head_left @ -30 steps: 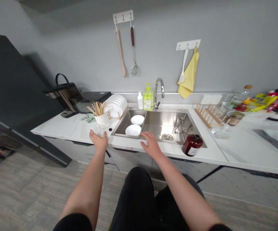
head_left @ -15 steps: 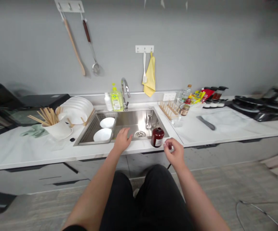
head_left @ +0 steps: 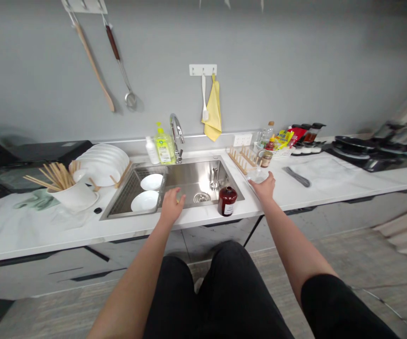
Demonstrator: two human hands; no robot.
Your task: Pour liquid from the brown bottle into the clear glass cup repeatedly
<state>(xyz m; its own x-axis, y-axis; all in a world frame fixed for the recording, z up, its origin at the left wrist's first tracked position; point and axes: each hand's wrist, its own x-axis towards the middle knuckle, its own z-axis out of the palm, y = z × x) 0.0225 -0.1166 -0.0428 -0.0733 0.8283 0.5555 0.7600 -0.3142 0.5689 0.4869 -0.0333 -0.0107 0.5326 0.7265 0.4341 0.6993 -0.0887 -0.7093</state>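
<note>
My left hand (head_left: 171,206) hovers over the front edge of the sink (head_left: 189,175), its fingers apart and nothing in them. My right hand (head_left: 265,189) is at a small clear container (head_left: 258,176) on the counter. Its thumb and fingers are spread around the container's near side; whether they touch it I cannot tell. Between my hands, a dark red bottle (head_left: 227,201) with a white label and no pump on top stands upright at the sink's front right edge. Two white bowls (head_left: 145,201) sit in a wire basket (head_left: 121,190) at the sink's left.
A wooden rack (head_left: 237,161) and a lidded jar (head_left: 266,159) stand behind my right hand. A grey knife-like tool (head_left: 297,176) lies further right. The faucet (head_left: 176,134) and soap bottle (head_left: 164,145) are behind the sink. White plates (head_left: 106,160) and a chopstick holder (head_left: 74,195) stand left.
My right hand has moved from beside the red bottle forward and right to the clear container. My left hand stays over the sink edge. The view has shifted slightly right.
</note>
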